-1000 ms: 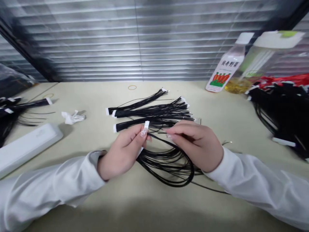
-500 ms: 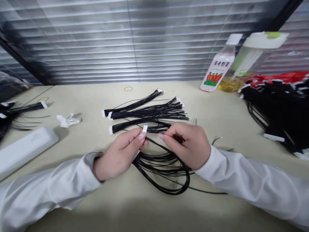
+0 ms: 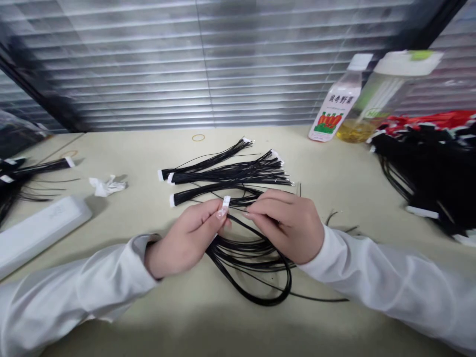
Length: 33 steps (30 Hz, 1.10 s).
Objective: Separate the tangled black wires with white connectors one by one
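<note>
Left hand [image 3: 186, 243] pinches white conn. [image 3: 225, 204] of black wires [image 3: 253, 263], right hand [image 3: 288, 228] pinches wires close beside it, prob. to keep them in order. Their loop lies on surface [image 3: 334, 322] at lower centre; more bundles [image 3: 226, 173] lie above it.

Wire bundles [image 3: 226, 173] on desk [image 3: 122, 148]
Behind them: plastic bottle [image 3: 332, 99], lidded tumbler [image 3: 375, 99]. Left: tissue [image 3: 107, 186], case [image 3: 40, 235]. Right: wire heap [image 3: 424, 173].

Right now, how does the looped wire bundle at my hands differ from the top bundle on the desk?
The looped wire bundle curves in long loose loops, while the top bundle lies straight. The looped one runs beneath your left hand and right hand; the top bundle lies untouched. Both are thin black wires.
</note>
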Available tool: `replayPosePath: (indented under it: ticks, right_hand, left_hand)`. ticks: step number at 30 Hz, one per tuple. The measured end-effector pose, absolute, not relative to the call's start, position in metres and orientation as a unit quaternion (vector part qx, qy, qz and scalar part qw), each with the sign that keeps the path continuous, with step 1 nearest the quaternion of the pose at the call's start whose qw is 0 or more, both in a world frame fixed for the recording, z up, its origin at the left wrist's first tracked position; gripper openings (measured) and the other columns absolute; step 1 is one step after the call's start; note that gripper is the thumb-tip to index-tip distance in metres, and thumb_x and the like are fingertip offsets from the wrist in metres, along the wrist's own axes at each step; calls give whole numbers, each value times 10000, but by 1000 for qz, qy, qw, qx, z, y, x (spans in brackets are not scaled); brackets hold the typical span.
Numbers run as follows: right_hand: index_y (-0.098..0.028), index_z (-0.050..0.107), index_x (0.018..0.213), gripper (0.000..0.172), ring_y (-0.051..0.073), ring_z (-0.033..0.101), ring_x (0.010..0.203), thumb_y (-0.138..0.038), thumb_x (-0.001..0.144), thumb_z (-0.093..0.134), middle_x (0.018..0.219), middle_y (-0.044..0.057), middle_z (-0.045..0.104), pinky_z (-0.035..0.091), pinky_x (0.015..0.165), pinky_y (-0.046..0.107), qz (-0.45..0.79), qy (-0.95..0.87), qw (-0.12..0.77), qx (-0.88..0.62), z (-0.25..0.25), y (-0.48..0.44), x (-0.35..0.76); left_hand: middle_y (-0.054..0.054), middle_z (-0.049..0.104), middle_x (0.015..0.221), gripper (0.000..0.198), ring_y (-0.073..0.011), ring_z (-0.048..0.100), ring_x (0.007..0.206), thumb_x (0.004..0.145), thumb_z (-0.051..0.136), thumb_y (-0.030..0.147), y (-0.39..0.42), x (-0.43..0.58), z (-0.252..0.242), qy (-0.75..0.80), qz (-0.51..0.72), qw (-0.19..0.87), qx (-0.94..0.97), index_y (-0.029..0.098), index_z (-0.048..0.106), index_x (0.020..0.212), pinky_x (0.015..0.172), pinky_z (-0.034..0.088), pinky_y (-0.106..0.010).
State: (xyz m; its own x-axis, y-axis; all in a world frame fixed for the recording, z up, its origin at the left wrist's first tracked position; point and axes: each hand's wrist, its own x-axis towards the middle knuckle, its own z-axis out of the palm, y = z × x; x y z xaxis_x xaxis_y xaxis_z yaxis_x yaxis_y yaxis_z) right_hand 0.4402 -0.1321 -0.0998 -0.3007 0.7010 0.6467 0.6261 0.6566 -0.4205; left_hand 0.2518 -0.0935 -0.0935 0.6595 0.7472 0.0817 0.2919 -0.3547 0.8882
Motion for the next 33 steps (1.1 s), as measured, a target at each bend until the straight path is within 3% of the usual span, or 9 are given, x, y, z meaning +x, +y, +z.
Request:
replayPosePath:
  ticks: [12,17,22,25,27,30,33]
  right_hand:
    - [-163,603,741,181,105,533,644,-129,813,440,682,27,594,428,583,213,50,-814,406,-411,-99,-132,440]
    - [-151,591,791,82,108,524,645,-187,791,518,693,28,576,423,573,214,46,-816,393,-422,-101,-129,440]
    - [-144,529,951,417,147,511,745,-424,668,655,833,71,557,444,602,250,53,-818,423,-386,-99,-127,440]
    - [-150,550,836,294,149,476,728,-391,693,639,791,65,505,422,611,269,10,-798,450,-401,-94,-128,442]
    - [-158,548,646,229,132,422,639,-363,718,617,673,30,441,367,560,259,-28,-795,442,-413,-92,-130,444]
    - [-155,439,435,399,99,304,516,-347,760,569,516,-12,339,255,496,253,-50,-830,398,-387,-93,-132,446]
    - [-158,445,444,404,91,260,476,-343,798,512,465,-26,325,225,483,258,-10,-869,351,-349,-97,-133,445]
  left_hand:
    - [21,410,633,264,-66,363,572,871,329,299,-92,251,-91,311,218,434,817,149,429,678,541,329,-184]
    - [23,385,623,274,-67,345,574,864,345,324,-93,253,-92,327,253,457,787,152,427,668,537,323,-185]
    - [24,404,603,300,-62,344,535,853,357,365,-93,254,-94,387,286,466,742,150,439,660,496,302,-184]
    - [29,402,578,302,-56,335,509,851,361,380,-93,254,-95,400,303,465,729,150,466,687,479,290,-183]
    - [30,408,582,294,-54,337,511,850,367,385,-93,253,-95,406,318,460,723,150,472,706,479,289,-180]
    - [31,403,584,302,-53,335,515,851,365,392,-93,253,-96,413,326,451,721,149,463,701,476,285,-177]
    - [32,399,571,311,-55,330,512,854,359,394,-93,253,-95,409,323,445,729,146,464,699,473,285,-175]
